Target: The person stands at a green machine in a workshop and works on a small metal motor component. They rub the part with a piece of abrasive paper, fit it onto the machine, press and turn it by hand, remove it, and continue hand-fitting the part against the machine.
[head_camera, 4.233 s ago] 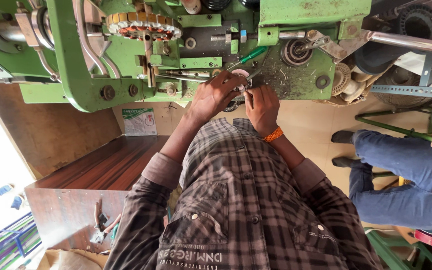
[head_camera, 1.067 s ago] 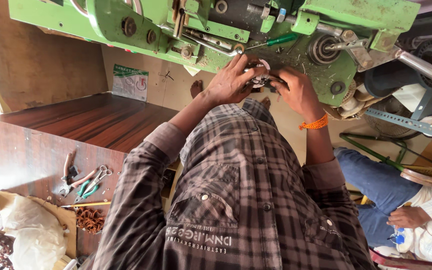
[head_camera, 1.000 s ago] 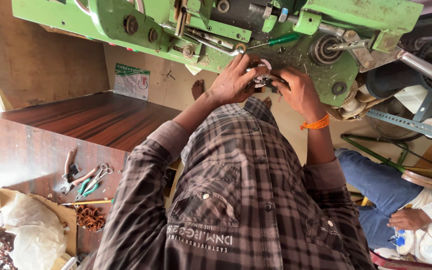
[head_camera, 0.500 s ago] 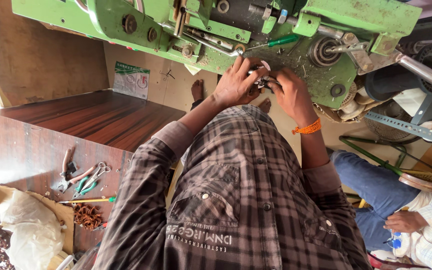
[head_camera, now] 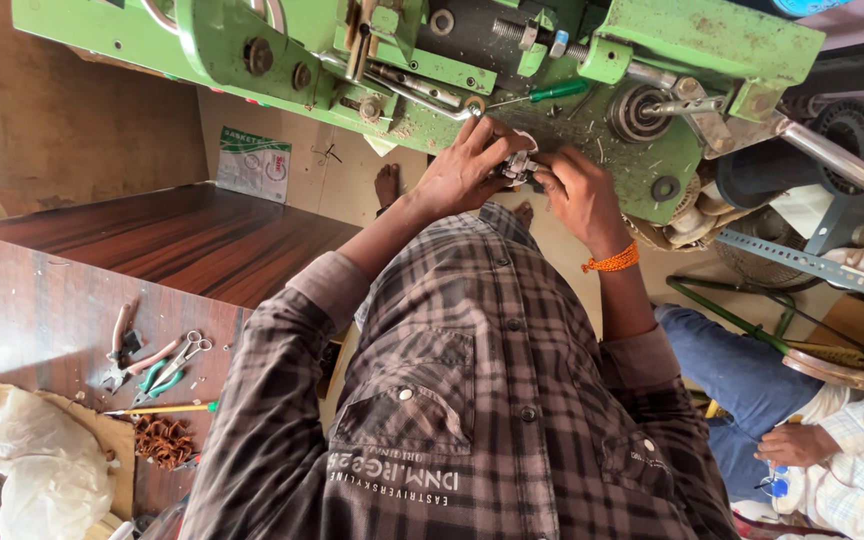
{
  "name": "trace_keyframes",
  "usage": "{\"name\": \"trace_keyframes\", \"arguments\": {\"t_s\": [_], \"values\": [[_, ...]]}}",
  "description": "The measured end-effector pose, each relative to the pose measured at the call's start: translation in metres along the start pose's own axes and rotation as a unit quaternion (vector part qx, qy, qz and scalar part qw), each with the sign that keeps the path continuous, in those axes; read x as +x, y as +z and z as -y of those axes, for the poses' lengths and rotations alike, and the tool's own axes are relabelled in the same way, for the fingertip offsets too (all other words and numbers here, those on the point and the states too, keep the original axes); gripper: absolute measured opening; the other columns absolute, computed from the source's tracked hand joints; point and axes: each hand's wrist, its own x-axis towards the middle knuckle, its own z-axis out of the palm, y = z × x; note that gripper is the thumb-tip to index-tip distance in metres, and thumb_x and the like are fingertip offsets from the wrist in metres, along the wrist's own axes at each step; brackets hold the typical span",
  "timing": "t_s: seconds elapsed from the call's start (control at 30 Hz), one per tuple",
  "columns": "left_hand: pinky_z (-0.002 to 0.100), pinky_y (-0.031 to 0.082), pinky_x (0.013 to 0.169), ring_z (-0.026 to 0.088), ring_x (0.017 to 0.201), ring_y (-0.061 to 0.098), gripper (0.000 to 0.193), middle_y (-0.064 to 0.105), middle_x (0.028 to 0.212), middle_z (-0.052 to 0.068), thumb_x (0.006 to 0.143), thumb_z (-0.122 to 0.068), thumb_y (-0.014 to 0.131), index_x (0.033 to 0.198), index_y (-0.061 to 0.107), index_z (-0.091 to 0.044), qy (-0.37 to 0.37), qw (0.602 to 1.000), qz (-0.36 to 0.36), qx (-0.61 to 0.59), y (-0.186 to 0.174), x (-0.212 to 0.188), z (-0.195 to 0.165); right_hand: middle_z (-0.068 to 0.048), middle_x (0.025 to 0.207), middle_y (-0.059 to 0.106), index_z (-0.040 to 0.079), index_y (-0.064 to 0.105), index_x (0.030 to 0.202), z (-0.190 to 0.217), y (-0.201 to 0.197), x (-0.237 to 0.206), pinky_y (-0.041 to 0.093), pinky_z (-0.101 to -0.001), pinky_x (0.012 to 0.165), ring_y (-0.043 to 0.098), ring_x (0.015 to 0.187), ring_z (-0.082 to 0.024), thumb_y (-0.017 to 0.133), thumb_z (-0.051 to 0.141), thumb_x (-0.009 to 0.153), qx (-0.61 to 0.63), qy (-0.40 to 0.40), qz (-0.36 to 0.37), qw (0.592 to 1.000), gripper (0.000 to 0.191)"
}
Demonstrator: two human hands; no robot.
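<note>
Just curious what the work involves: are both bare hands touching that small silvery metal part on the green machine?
Touching. The head view shows left hand and right hand fingers wrapped on the small metal part.

Both hands meet on a small metal part at the green machine: left hand and right hand pinch it from either side. A green-handled screwdriver lies on the machine just above, and pliers rest on the wooden table.

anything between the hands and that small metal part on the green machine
Nothing visible: the left hand and right hand both already touch the small metal part on the green machine.
</note>
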Motion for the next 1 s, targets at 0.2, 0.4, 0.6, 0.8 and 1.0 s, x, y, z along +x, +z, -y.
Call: {"name": "trace_keyframes", "arguments": {"t_s": [0.2, 0.4, 0.6, 0.8, 1.0], "values": [[0.044, 0.044, 0.103, 0.029, 0.118, 0.057, 0.06, 0.061, 0.127, 0.006, 0.082, -0.027, 0.088, 0.135, 0.061, -0.02, 0.025, 0.994, -0.06, -0.088, 0.0, 0.003, -0.001, -0.015, 0.103, 0.064, 0.001, 0.067, 0.114, 0.002, 0.001, -0.001, 0.052, -0.0461, 0.07, 0.067, 0.085, -0.038, 0.071, 0.004, 0.097, -0.002, 0.005, -0.001, 1.0, 0.018], [0.039, 0.041, 0.098, 0.023, 0.117, 0.061, 0.05, 0.066, 0.127, 0.001, 0.081, -0.029, 0.088, 0.125, 0.067, -0.017, 0.017, 0.993, -0.083, -0.083, 0.005, 0.006, -0.004, -0.016, 0.102, 0.064, 0.002, 0.068, 0.114, 0.001, 0.001, -0.003, 0.052, -0.0454, 0.07, 0.067, 0.084, -0.038, 0.071, 0.005, 0.096, -0.01, 0.001, -0.005, 1.0, 0.018], [0.038, 0.038, 0.099, 0.019, 0.117, 0.062, 0.047, 0.068, 0.128, 0.0, 0.081, -0.026, 0.087, 0.122, 0.067, -0.017, 0.028, 0.993, -0.063, -0.092, 0.003, 0.01, -0.005, -0.012, 0.1, 0.072, 0.004, 0.071, 0.118, -0.023, -0.019, 0.011, 0.052, -0.0363, 0.069, 0.07, 0.08, -0.028, 0.063, 0.012, 0.105, 0.172, 0.102, -0.004, 0.98, 0.017], [0.038, 0.037, 0.101, 0.018, 0.119, 0.063, 0.046, 0.069, 0.127, -0.001, 0.079, -0.027, 0.088, 0.12, 0.069, -0.018, 0.024, 0.992, -0.076, -0.102, 0.001, 0.012, -0.013, -0.013, 0.108, 0.068, 0.005, 0.071, 0.117, -0.016, -0.016, 0.039, 0.055, -0.0399, 0.079, 0.069, 0.092, -0.031, 0.066, 0.001, 0.099, -0.021, -0.007, -0.074, 0.997, 0.018], [0.04, 0.037, 0.105, 0.02, 0.126, 0.061, 0.047, 0.068, 0.128, -0.001, 0.082, -0.032, 0.086, 0.123, 0.067, -0.017, 0.031, 0.994, -0.055, -0.094, -0.001, 0.017, -0.013, -0.015, 0.109, 0.065, 0.006, 0.068, 0.115, -0.005, -0.014, 0.058, 0.055, -0.0445, 0.08, 0.068, 0.099, -0.037, 0.072, -0.003, 0.09, -0.161, -0.033, -0.047, 0.985, 0.028]]}}
